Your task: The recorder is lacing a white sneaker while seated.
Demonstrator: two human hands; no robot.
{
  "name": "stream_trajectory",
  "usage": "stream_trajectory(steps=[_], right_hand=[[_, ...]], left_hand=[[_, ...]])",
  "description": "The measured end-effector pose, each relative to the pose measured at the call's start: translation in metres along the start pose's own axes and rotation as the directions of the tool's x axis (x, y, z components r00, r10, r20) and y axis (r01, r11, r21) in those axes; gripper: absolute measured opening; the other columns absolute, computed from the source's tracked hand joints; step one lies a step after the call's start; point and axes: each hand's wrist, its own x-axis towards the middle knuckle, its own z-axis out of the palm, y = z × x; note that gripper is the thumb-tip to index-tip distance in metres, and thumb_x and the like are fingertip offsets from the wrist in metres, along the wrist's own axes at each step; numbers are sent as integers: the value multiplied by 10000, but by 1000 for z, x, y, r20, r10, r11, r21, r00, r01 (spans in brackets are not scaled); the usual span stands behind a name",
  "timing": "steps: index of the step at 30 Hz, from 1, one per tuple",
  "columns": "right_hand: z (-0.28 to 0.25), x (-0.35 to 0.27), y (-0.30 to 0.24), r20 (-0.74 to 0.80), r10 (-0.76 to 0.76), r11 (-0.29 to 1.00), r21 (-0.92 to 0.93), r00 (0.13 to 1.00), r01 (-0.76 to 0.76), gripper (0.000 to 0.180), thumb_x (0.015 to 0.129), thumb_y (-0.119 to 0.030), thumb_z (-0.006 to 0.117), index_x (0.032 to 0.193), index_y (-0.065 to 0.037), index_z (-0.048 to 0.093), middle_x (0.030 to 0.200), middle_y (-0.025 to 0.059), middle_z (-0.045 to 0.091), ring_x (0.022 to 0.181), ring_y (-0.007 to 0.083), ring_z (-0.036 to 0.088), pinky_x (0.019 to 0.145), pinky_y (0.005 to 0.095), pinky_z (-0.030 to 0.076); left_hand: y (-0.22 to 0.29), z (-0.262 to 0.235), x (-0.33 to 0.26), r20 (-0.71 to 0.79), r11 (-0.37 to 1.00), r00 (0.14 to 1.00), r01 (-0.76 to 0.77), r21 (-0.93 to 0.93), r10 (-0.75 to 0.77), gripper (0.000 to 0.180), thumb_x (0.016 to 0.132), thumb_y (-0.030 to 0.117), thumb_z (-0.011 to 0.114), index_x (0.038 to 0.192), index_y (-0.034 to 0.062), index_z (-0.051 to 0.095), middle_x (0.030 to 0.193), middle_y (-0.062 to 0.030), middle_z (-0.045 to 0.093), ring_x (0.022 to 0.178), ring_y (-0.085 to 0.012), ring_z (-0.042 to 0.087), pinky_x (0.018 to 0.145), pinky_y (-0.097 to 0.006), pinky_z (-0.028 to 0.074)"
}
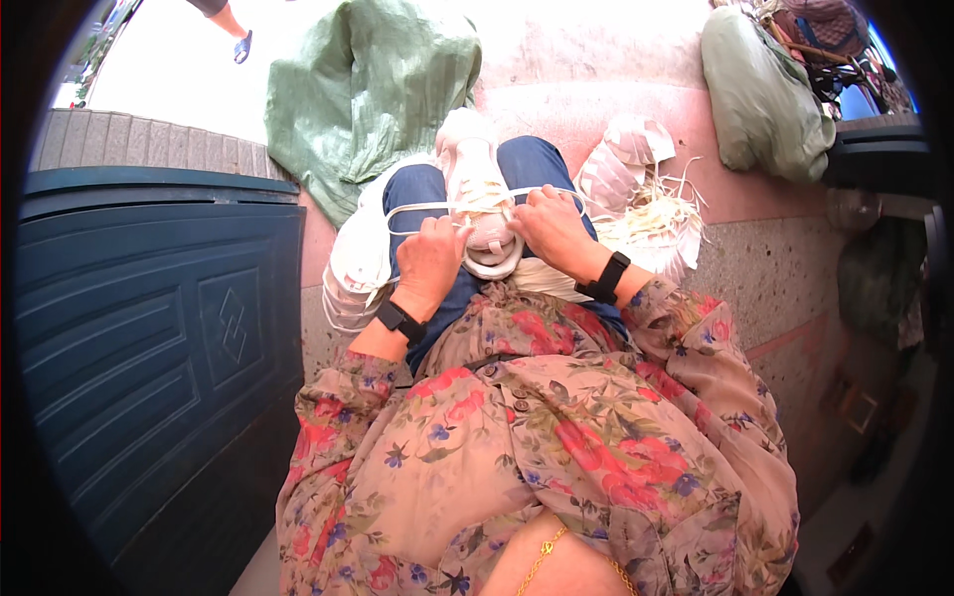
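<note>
White lace-up sneaker (pixel 477 189) rests on my lap, between knees. Left hand (pixel 429 260) and right hand (pixel 553 228), fingers closed on white lace (pixel 422 208). I pull both ends evenly, keep shoe steady.

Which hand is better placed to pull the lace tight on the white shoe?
Probably the right hand: it grips the lace at the shoe. The left hand sits lower, near the heel.

Sheer floral blouse (pixel 556 437) in pink and red, blue trousers (pixel 527 164), black wristbands (pixel 400 321), gold necklace (pixel 542 558)
</note>
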Motion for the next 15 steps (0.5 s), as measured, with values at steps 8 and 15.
stream_trajectory(steps=[8, 15], right_hand=[[15, 2, 11, -205, 57, 987, 159, 977, -24, 95, 729, -53, 538, 822, -32, 540, 764, 126, 561, 793, 282, 536, 711, 369, 425], [7, 10, 14, -11, -292, 950, -123, 956, 288, 87, 689, -88, 558, 766, -55, 581, 776, 88, 566, 833, 250, 540, 720, 345, 425]], left_hand=[[-8, 1, 1, -42, 998, 998, -55, 27, 56, 78, 787, 142, 525, 816, 75, 552, 771, -99, 565, 582, -276, 607, 474, -375, 477], [8, -8, 14, 188, 836, 913, -407, 368, 362, 90, 665, 71, 563, 750, 50, 583, 761, -77, 504, 569, -209, 578, 475, -299, 476]])
